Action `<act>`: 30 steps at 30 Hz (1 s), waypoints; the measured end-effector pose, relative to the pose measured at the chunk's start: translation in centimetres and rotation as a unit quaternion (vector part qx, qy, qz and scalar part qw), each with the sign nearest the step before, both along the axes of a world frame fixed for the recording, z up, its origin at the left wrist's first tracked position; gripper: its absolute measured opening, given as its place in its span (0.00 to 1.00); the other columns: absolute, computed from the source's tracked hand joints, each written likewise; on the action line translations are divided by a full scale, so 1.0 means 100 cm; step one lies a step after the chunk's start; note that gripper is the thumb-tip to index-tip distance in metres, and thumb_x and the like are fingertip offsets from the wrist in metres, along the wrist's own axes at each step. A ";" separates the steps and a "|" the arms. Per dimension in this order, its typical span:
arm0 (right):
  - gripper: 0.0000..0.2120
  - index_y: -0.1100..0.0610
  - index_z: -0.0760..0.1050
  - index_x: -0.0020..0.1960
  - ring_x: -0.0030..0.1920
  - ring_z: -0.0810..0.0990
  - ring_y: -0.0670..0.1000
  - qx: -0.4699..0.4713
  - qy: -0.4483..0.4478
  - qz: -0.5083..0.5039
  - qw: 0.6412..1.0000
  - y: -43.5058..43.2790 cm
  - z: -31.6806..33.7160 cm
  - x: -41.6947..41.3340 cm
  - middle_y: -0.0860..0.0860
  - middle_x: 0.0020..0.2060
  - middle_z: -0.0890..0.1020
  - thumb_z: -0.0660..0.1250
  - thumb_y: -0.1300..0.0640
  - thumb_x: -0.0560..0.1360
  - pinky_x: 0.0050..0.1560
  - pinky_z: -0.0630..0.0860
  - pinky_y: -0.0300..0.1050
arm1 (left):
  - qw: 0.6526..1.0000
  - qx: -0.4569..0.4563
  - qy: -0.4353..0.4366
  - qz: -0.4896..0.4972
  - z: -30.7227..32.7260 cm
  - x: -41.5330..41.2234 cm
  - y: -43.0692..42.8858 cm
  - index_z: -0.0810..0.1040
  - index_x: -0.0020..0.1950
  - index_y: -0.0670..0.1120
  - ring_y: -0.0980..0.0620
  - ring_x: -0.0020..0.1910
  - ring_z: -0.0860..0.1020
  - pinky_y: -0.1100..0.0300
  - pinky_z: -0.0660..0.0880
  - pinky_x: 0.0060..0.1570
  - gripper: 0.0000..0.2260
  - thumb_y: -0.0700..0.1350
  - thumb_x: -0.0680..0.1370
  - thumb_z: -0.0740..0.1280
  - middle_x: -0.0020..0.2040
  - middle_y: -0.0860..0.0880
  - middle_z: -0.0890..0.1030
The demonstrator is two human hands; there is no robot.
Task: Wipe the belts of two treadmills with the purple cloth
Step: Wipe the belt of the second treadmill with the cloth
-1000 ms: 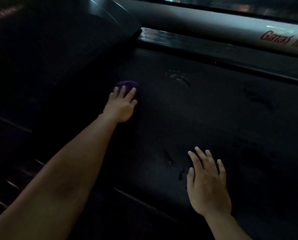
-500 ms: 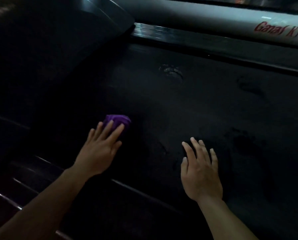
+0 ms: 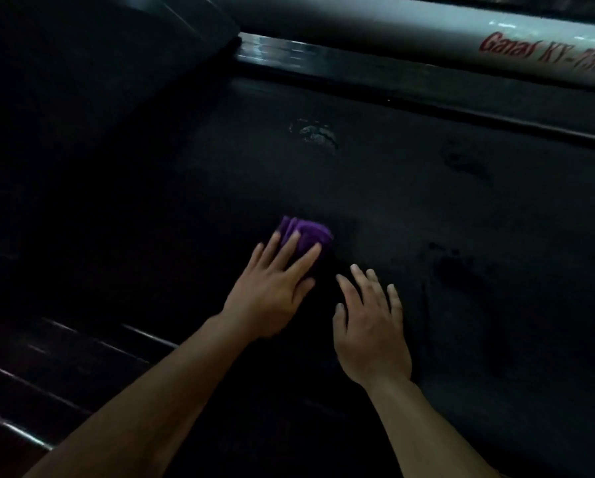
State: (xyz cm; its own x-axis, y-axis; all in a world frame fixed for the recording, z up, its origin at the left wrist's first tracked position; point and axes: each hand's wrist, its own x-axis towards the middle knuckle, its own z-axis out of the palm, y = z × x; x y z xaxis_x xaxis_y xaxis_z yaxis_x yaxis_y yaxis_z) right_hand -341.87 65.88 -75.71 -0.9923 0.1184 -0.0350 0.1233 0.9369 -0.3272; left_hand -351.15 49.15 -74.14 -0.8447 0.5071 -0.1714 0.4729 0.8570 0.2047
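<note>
— Purple cloth (image 3: 308,233): where is it?
— Bunched on the dark treadmill belt (image 3: 427,201), under my left hand (image 3: 271,298). My fingers (image 3: 287,252) lie straight and slightly spread, pressing it flat, not curled round it.
— And the other hand?
— My right hand (image 3: 370,334) rests palm-down on the belt just beside, fingers straight and a little apart, holding nothing.
</note>
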 end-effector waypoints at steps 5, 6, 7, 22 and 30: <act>0.28 0.52 0.62 0.78 0.80 0.53 0.49 -0.013 0.012 0.009 1.000 0.022 -0.001 0.005 0.49 0.79 0.59 0.46 0.44 0.81 0.78 0.49 0.49 | 1.000 -0.019 -0.015 0.019 0.003 0.015 -0.066 0.37 0.75 0.69 0.46 0.78 0.37 0.49 0.39 0.74 0.26 0.66 0.77 0.39 0.78 0.57 0.36; 0.27 0.52 0.60 0.78 0.80 0.51 0.49 -0.005 0.008 0.011 1.000 0.024 -0.002 0.007 0.49 0.80 0.58 0.46 0.44 0.82 0.79 0.48 0.49 | 0.998 -0.024 -0.014 0.053 0.002 0.001 -0.071 0.39 0.75 0.69 0.45 0.79 0.39 0.47 0.42 0.75 0.27 0.66 0.77 0.41 0.79 0.56 0.38; 0.27 0.51 0.58 0.79 0.80 0.50 0.49 0.002 0.005 0.007 1.000 0.024 -0.002 0.008 0.48 0.80 0.56 0.44 0.44 0.82 0.79 0.48 0.50 | 0.996 -0.024 -0.014 0.083 0.001 -0.014 -0.070 0.40 0.76 0.67 0.44 0.79 0.40 0.45 0.43 0.75 0.26 0.65 0.79 0.44 0.80 0.54 0.40; 0.28 0.54 0.51 0.81 0.80 0.42 0.45 -0.010 -0.012 -0.020 1.000 0.023 0.004 0.004 0.46 0.81 0.51 0.44 0.51 0.81 0.79 0.39 0.47 | 0.999 0.010 -0.005 -0.033 -0.002 0.054 0.013 0.36 0.76 0.66 0.47 0.78 0.35 0.43 0.39 0.75 0.24 0.60 0.81 0.41 0.80 0.54 0.38; 0.28 0.55 0.51 0.81 0.80 0.44 0.47 0.006 -0.010 -0.023 1.000 0.023 -0.001 0.006 0.47 0.81 0.52 0.40 0.50 0.82 0.80 0.42 0.49 | 0.986 0.010 -0.018 0.167 -0.004 -0.021 -0.031 0.43 0.79 0.61 0.41 0.79 0.41 0.42 0.42 0.76 0.25 0.57 0.83 0.47 0.81 0.48 0.43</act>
